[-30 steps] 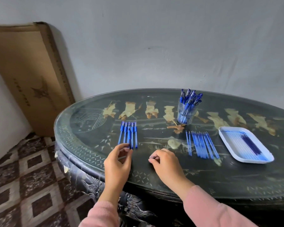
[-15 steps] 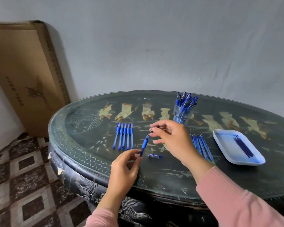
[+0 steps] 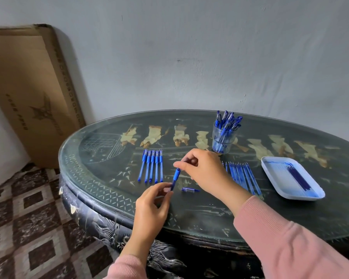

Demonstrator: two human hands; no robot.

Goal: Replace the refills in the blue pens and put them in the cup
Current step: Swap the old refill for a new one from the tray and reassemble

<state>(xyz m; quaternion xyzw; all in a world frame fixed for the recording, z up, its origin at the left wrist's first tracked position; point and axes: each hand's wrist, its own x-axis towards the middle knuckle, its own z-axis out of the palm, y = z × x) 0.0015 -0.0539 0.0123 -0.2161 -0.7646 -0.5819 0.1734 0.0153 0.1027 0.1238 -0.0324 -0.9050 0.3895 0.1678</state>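
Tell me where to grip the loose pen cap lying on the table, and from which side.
Pinch the cap across its thicker left part, coming straight down from above. It lies flat on the table, long axis running left to right, so the thumb goes on the near side and a fingertip on the far side. The thin right tip likely offers poor hold.

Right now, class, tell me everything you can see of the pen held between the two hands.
The pen is slim plastic: a solid blue grip section above a clear, blue-tinted barrel. It is uncapped and slants, upper end leaning right. The right hand pinches its upper tip; the left hand pinches its lower end. A small blue piece, probably its cap, lies just right of it, not touching.
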